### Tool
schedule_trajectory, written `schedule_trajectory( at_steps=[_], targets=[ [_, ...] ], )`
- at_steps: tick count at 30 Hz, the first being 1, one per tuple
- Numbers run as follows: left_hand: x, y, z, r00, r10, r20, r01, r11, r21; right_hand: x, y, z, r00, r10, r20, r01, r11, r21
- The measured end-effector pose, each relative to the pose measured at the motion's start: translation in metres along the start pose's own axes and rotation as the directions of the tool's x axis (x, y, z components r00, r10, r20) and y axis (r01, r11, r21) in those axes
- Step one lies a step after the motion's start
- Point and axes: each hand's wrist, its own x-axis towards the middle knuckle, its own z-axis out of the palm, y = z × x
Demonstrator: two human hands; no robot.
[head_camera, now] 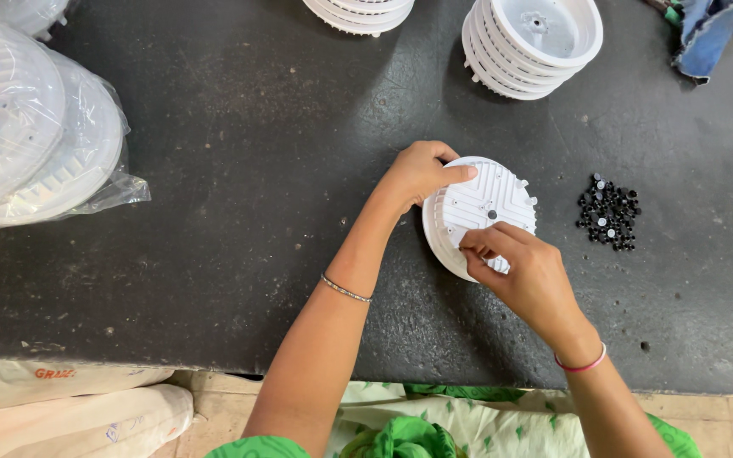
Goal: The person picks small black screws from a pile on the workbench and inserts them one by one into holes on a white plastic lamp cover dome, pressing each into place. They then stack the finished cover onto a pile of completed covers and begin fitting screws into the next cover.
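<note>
Fingers of the left hand hold the white round part steady; the right hand pinches something tiny, best pressed straight down.

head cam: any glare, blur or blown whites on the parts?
Head view: sharp at the centre, ribs on the disc readable; bagged discs nearly blown out, with sheen on the plastic; soft light on the dark table, faint shadows; no motion blur on either hand.

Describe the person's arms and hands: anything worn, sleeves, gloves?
Both arms are bare to past the elbow, no gloves. The left hand has a thin silver-coloured bangle on the forearm. The right hand has a thin pink band at the wrist. Green garment with a pale leaf-print cloth shows below.
</note>
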Motion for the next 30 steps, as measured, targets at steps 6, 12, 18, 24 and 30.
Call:
schedule_trajectory(
  at_steps=[6,12,18,24,30],
  targets=[
    [0.0011,-0.0001,0.0005,1.0,0.003,0.004,-0.003,1.0,-0.003,0.0022,-0.0019,-0.0007,1.0,0.006,0.015,-0.006,1.0,0.023],
    [0.0014,-0.0015,-0.0004,1.0,-0.001,0.008,0.001,1.0,-0.012,0.0023,-0.0041,-0.0008,0.999,-0.03,0.02,0.03,0.999,-0.01],
    [0.0012,-0.0012,0.0004,1.0,0.018,0.008,-0.018,0.999,-0.039,0.0029,-0.0038,-0.0014,0.995,-0.095,0.027,0.096,0.995,-0.031],
    [0.0007,-0.0006,0.0001,1.0,-0.008,0.006,0.008,1.0,-0.021,0.0043,-0.0001,-0.0036,0.994,-0.099,0.053,0.099,0.995,0.002],
    [0.0034,-0.0042,0.0004,1.0,0.029,0.006,-0.029,0.999,-0.034,0.0064,-0.0004,-0.0054,0.999,-0.027,0.024,0.026,0.999,0.027]
  ],
)
